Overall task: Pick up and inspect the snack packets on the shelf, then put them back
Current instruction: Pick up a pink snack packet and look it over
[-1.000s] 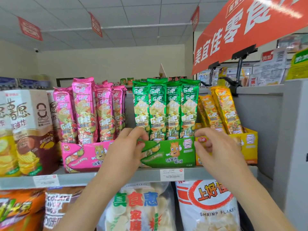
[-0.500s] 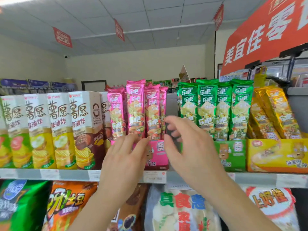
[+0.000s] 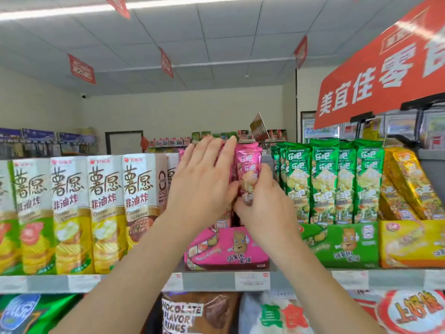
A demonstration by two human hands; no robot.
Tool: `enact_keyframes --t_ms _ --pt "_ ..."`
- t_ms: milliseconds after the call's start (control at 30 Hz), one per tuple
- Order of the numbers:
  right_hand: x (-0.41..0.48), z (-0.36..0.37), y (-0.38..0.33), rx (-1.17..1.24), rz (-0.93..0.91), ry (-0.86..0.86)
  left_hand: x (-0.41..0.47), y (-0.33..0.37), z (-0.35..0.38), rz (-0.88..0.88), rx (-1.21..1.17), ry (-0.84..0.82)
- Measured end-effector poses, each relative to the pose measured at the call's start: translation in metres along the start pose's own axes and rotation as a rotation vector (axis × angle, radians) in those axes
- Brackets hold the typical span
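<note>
Evidently the right hand pinches one pink packet (grip clenched low on it) to lift it. Flat-fingered, the left hand steadies the neighbouring packets.

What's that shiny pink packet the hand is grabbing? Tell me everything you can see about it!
The tall, narrow pink foil snack packet looks shiny and crinkly, with white characters near its top and a picture of pale snack pieces below. It stands upright above the pink cardboard display box. The right hand grips its lower half, so its bottom end is hidden. The left hand lies flat with straight fingers just beside its left edge.
</note>
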State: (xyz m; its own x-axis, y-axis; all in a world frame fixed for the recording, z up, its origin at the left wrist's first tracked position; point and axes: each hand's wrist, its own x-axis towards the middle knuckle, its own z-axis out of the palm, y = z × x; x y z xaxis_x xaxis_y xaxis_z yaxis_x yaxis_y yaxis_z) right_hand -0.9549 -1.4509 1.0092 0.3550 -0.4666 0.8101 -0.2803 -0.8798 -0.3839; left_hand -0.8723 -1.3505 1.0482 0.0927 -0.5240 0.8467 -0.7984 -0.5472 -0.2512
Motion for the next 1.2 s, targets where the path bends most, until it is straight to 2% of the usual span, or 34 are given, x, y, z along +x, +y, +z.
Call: enact_keyframes --t_ms 167,300,400,467,567,600,667,767,833,900,933,1033,1100,1200 --pt "0.018 -0.026 -0.009 0.114 -0.082 0.261 0.000 -0.016 0.004 0.025 -0.001 0.003" --pt "0.025 -0.051 -0.017 0.481 -0.174 0.384 -0.001 -0.018 0.000 0.053 -0.087 0.006" --pt "0.012 -0.065 -0.018 0.831 -0.226 0.360 -0.009 -0.013 -0.008 0.043 -0.219 0.100" --pt "0.000 -0.068 -0.014 0.971 -0.218 0.313 -0.018 -0.006 -0.017 0.031 -0.307 0.226" --pt "-0.020 -0.068 -0.006 1.162 -0.027 0.230 -0.042 0.012 -0.031 0.002 -0.540 0.334" --pt "-0.026 -0.067 -0.003 1.243 0.071 0.204 -0.052 0.020 -0.036 -0.018 -0.639 0.293" --pt "-0.037 -0.066 0.002 1.427 0.227 0.142 -0.074 0.038 -0.040 -0.096 -0.845 0.094" --pt "-0.053 -0.063 0.006 1.566 0.323 0.030 -0.100 0.059 -0.035 -0.269 -1.334 -0.205" --pt "-0.062 -0.058 0.007 1.580 0.359 -0.026 -0.110 0.069 -0.030 -0.396 -1.620 -0.309" --pt "-0.070 -0.053 0.009 1.462 0.392 -0.016 -0.119 0.077 -0.026 -0.502 -1.693 -0.304" --pt "-0.073 -0.052 0.010 1.351 0.380 0.017 -0.122 0.079 -0.024 -0.547 -1.685 -0.274" --pt "-0.081 -0.052 0.007 1.040 0.190 0.050 -0.128 0.082 -0.016 -0.594 -1.591 -0.144" --pt "-0.086 -0.054 0.004 0.998 0.131 0.034 -0.131 0.083 -0.011 -0.546 -1.481 -0.096" --pt "-0.089 -0.055 0.006 1.008 0.114 0.047 -0.135 0.088 -0.008 -0.542 -1.495 -0.066"
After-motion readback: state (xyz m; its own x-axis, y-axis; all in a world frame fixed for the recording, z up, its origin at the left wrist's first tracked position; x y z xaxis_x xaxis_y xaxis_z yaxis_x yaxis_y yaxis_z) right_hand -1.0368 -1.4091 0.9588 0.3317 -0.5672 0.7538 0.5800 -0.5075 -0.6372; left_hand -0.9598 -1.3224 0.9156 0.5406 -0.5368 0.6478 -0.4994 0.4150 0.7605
